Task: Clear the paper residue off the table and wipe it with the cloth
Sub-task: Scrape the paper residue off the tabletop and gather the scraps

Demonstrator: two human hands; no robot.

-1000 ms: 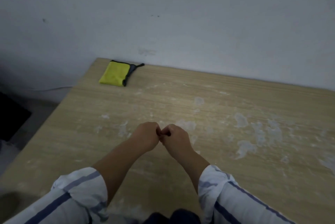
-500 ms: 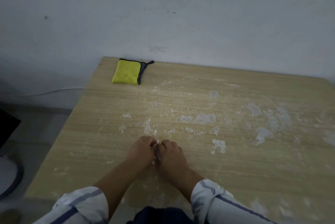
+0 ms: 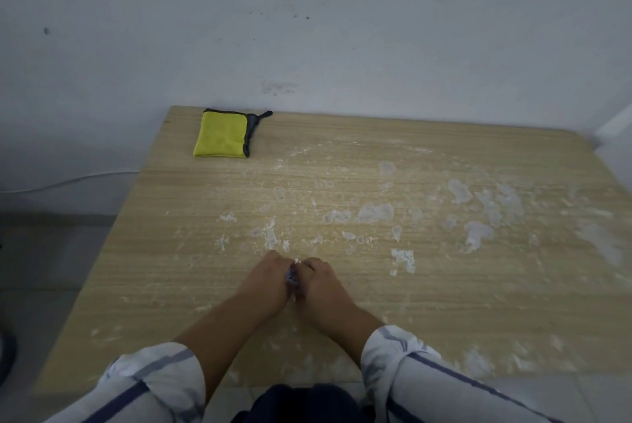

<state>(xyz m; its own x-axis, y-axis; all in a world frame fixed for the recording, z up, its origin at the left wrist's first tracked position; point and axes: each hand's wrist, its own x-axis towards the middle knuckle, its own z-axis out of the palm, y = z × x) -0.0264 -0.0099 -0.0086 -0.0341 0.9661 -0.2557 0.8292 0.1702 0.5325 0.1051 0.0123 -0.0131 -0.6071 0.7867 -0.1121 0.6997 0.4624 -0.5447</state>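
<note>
White paper residue [image 3: 374, 212] is stuck in patches over the middle and right of the light wooden table [image 3: 171, 251]. A folded yellow cloth [image 3: 221, 134] with a dark edge lies at the far left corner, well away from both hands. My left hand [image 3: 268, 280] and my right hand [image 3: 319, 282] rest knuckle to knuckle on the tabletop near the front middle. Their fingers are curled in, and a small pale scrap of residue [image 3: 291, 276] shows pinched between them.
A grey-white wall [image 3: 342, 29] runs right behind the table's far edge. The floor [image 3: 51, 251] lies to the left of the table, with a thin cable along the wall base. Striped sleeves cover both forearms at the near edge.
Both hands, still pressed together, have come down onto the tabletop and closer to the near edge. The view has shifted right, bringing more of the residue patches into sight.
</note>
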